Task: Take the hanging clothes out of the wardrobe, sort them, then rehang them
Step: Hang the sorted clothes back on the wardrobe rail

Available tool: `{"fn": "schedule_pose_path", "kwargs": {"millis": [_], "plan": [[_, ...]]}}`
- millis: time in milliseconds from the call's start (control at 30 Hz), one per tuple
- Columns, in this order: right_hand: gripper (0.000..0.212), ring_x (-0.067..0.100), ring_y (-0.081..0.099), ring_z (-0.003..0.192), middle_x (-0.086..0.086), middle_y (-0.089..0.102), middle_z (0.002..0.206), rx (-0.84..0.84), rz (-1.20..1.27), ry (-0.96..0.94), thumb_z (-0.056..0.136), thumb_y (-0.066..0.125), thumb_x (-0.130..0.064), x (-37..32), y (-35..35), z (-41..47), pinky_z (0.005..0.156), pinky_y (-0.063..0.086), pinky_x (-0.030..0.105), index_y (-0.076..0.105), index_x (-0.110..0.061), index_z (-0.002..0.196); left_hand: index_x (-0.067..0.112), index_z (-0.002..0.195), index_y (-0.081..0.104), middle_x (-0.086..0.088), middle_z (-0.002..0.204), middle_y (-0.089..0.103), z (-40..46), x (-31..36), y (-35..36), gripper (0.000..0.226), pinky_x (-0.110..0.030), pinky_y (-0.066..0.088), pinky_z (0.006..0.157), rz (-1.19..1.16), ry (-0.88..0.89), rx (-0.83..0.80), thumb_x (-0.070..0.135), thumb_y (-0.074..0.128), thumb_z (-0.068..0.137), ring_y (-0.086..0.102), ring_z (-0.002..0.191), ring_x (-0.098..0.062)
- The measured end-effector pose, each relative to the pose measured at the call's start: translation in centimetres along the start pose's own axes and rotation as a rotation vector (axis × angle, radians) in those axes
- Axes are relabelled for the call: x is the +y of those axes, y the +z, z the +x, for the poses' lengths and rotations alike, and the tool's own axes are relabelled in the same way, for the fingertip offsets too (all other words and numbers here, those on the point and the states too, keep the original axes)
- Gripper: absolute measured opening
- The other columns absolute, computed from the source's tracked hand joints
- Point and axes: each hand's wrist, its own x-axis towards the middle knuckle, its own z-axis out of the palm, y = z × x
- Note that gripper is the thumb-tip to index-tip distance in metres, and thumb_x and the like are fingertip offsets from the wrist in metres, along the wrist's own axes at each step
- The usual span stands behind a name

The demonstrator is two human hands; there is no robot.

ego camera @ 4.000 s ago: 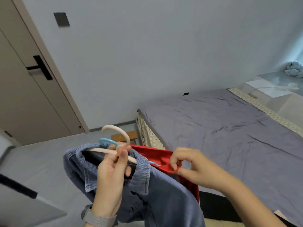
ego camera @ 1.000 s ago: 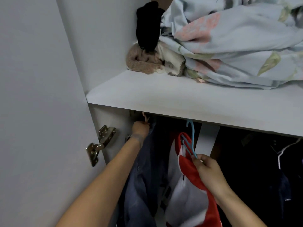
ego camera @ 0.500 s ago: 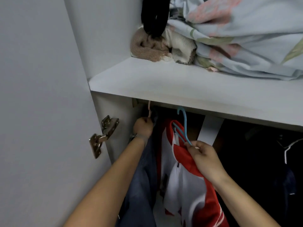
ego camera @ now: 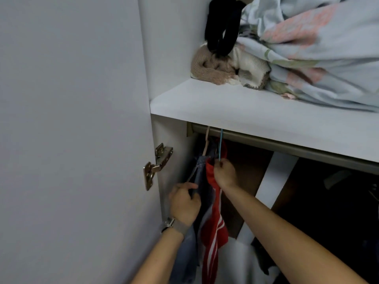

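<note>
Faded blue denim shirt [ego camera: 202, 193] on a pale pink plastic hanger [ego camera: 206, 143]. Bright red garment [ego camera: 213, 226] with white stripes running lengthwise, on a light blue plastic hanger [ego camera: 220, 144]. Dull bronze-grey metal hanging rail [ego camera: 287, 147]. Plain white wardrobe shelf [ego camera: 256, 117]. Pale blue bedding [ego camera: 320, 48] printed with salmon-pink flowers and olive-green leaves. Black fabric item [ego camera: 222, 27], solid colour. Tan ribbed knit item [ego camera: 209, 67]. Cream knit item [ego camera: 251, 68] with greenish edging. Silver metal door hinge [ego camera: 156, 165]. Grey-banded wristwatch [ego camera: 174, 225].
</note>
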Motion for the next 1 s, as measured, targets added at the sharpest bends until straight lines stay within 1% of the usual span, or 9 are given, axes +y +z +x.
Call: {"fn": "schedule_pose_path", "kwargs": {"millis": [100, 200, 333, 433, 500, 667, 767, 933, 1000], "plan": [[0.028, 0.031, 0.061, 0.103, 0.013, 0.064, 0.103, -0.014, -0.034, -0.021, 0.101, 0.037, -0.026, -0.3, 0.9, 0.0, 0.074, 0.037, 0.022, 0.059, -0.010, 0.104, 0.020, 0.116, 0.063, -0.003, 0.125, 0.054, -0.7, -0.9, 0.2, 0.028, -0.022, 0.033, 0.100, 0.094, 0.023, -0.020, 0.015, 0.050, 0.091, 0.047, 0.119, -0.015], [0.038, 0.030, 0.055, 0.115, 0.016, 0.058, 0.124, -0.141, -0.028, -0.017, 0.103, 0.034, -0.027, -0.9, 0.6, -0.9, 0.082, 0.035, 0.020, 0.046, -0.007, 0.133, 0.021, 0.124, 0.058, -0.003, 0.131, 0.048, -1.0, -1.2, 0.8, 0.035, -0.020, 0.030, 0.099, 0.168, 0.010, -0.082, 0.014, 0.046, 0.092, 0.042, 0.122, -0.016], [0.038, 0.026, 0.061, 0.109, 0.013, 0.061, 0.124, -0.344, 0.380, 0.088, 0.100, 0.044, -0.031, -0.1, -2.2, -2.2, 0.095, 0.050, 0.037, 0.050, -0.014, 0.133, 0.018, 0.126, 0.056, -0.008, 0.131, 0.048, -1.9, -0.5, 1.2, 0.039, -0.018, 0.030, 0.096, 0.118, -0.038, -0.009, 0.011, 0.050, 0.088, 0.044, 0.120, -0.019], [0.044, 0.022, 0.059, 0.110, 0.005, 0.056, 0.129, -0.213, 0.604, 0.145, 0.098, 0.050, -0.022, 2.7, -5.1, -3.7, 0.095, 0.051, 0.042, 0.039, -0.024, 0.141, 0.014, 0.110, 0.064, -0.011, 0.114, 0.053, -3.2, 2.1, 0.8, 0.035, -0.020, 0.034, 0.086, 0.057, 0.161, 0.264, -0.002, 0.059, 0.079, 0.048, 0.106, -0.024], [0.053, 0.021, 0.058, 0.107, 0.002, 0.054, 0.125, -0.113, 0.430, 0.167, 0.096, 0.051, -0.013, 5.3, -7.4, -5.3, 0.087, 0.054, 0.036, 0.033, -0.022, 0.145, 0.013, 0.103, 0.065, -0.009, 0.108, 0.052, -3.9, 4.5, 1.0, 0.031, -0.014, 0.033, 0.082, 0.024, 0.344, 0.291, -0.004, 0.063, 0.076, 0.046, 0.100, -0.018], [0.031, 0.013, 0.056, 0.109, -0.001, 0.059, 0.118, -0.175, -0.270, 0.217, 0.089, 0.058, -0.016, 13.6, -13.9, -10.7, 0.092, 0.046, 0.021, 0.059, -0.020, 0.120, 0.017, 0.119, 0.057, -0.006, 0.121, 0.051, -5.7, 7.5, 4.6, 0.038, -0.023, 0.037, 0.085, 0.269, 0.574, -0.113, 0.018, 0.064, 0.082, 0.045, 0.110, -0.019], [0.013, 0.018, 0.061, 0.101, 0.002, 0.063, 0.105, -0.222, -0.430, 0.295, 0.081, 0.064, -0.023, 17.5, -18.2, -15.1, 0.090, 0.050, 0.028, 0.058, -0.026, 0.092, 0.021, 0.137, 0.037, -0.006, 0.135, 0.042, -7.4, 7.7, 7.9, 0.057, -0.033, 0.040, 0.098, 0.514, 0.522, -0.459, 0.032, 0.059, 0.086, 0.038, 0.122, -0.024], [0.055, 0.025, 0.057, 0.100, 0.004, 0.053, 0.108, -0.133, -0.513, 0.401, 0.070, 0.074, -0.039, 22.6, -23.5, -23.8, 0.084, 0.048, 0.033, 0.042, -0.019, 0.111, 0.022, 0.147, 0.016, -0.003, 0.123, 0.054, -13.4, 8.9, 13.8, 0.085, -0.034, 0.048, 0.088, 0.728, 0.707, -0.947, 0.034, 0.066, 0.079, 0.054, 0.109, -0.023], [0.065, 0.026, 0.057, 0.100, 0.002, 0.050, 0.108, -0.101, -0.511, 0.465, 0.067, 0.074, -0.038, 24.3, -25.1, -28.0, 0.084, 0.049, 0.035, 0.036, -0.026, 0.117, 0.025, 0.148, 0.008, -0.005, 0.127, 0.050, -16.9, 9.8, 16.0, 0.096, -0.033, 0.048, 0.088, 0.743, 0.728, -1.088, 0.035, 0.070, 0.076, 0.055, 0.110, -0.023]]}}
